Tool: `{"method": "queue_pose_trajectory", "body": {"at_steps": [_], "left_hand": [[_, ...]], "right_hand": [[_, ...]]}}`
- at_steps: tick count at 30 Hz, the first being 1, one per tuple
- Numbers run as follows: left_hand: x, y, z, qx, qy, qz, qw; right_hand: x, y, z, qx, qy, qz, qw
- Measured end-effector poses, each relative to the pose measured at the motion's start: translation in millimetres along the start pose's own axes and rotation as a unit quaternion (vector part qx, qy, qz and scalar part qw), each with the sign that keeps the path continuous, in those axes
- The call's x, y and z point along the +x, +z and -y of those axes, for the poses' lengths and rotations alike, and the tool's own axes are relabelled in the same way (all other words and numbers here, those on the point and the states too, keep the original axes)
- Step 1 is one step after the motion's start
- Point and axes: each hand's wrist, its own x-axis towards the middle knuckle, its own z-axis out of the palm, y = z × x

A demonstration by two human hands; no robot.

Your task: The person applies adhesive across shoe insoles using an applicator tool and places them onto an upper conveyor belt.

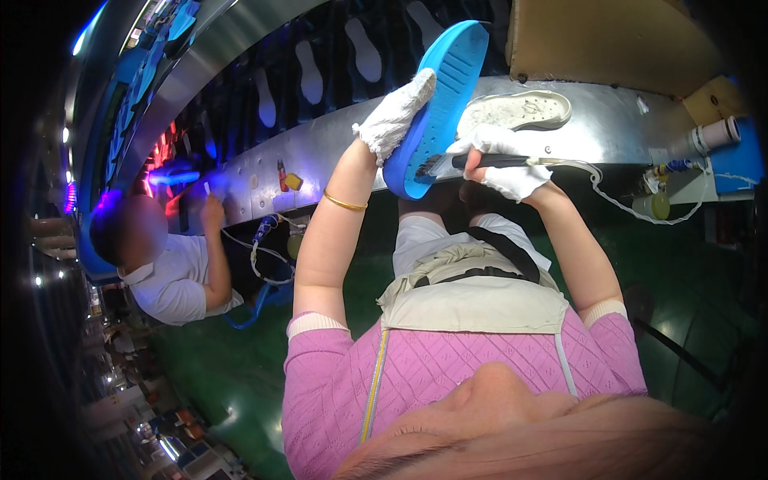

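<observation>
My left hand [398,117], in a white glove, grips the edge of a blue shoe sole [452,84] and holds it tilted up above the metal ledge. In my right hand [504,166], also gloved with some fingertips bare, is a brush [472,162] with a dark handle. Its bristles touch the sole's inner face near the lower, darker blue end. A white hose runs from the handle's back end toward the right. Behind my right hand a cream shoe sole [524,110] lies on the ledge.
Beyond the metal ledge [320,148] runs a dark conveyor carrying several pale sole shapes [366,52]. A cardboard box [600,40] stands at the back right. Hose fittings and a jar [656,205] hang at the right. A co-worker [172,272] works at the left.
</observation>
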Motion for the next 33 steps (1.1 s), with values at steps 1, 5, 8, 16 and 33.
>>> {"method": "queue_pose_trajectory", "body": {"at_steps": [1,5,8,16,33], "left_hand": [[1.0,3.0,-3.4,-0.036,-0.036,-0.019,0.999],[8.8,-1.0,0.6,0.014,-0.068,-0.044,0.997],[8.1,3.5,-1.7,0.035,-0.066,-0.056,0.996],[2.8,1.7,-7.3,0.055,-0.092,-0.049,0.993],[-52.0,-19.7,24.3,-0.432,0.058,0.105,0.894]], "right_hand": [[0.9,1.7,-2.4,0.001,0.001,-0.003,1.000],[0.8,-0.2,10.7,-0.065,-0.065,0.057,0.994],[7.9,-9.4,16.4,-0.100,-0.034,0.002,0.994],[17.7,-29.8,12.7,-0.073,-0.077,0.020,0.994],[-14.7,-8.9,0.1,0.089,-0.120,-0.143,0.978]]}}
